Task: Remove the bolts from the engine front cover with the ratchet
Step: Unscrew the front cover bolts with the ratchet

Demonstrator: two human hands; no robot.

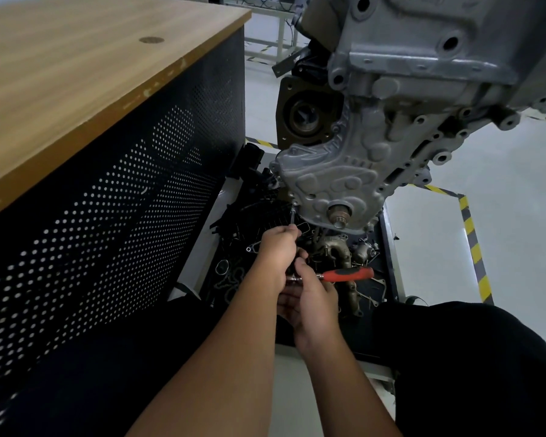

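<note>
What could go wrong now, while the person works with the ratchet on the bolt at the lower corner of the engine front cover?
1. The long extension bar meets the bolt at a slant, so the socket may slip off and round the head.
2. A freed bolt could drop into the tray of loose parts below and be hard to find.
3. The left hand and right hand crowd the ratchet head; a slip could knock knuckles against the engine front cover.
</note>
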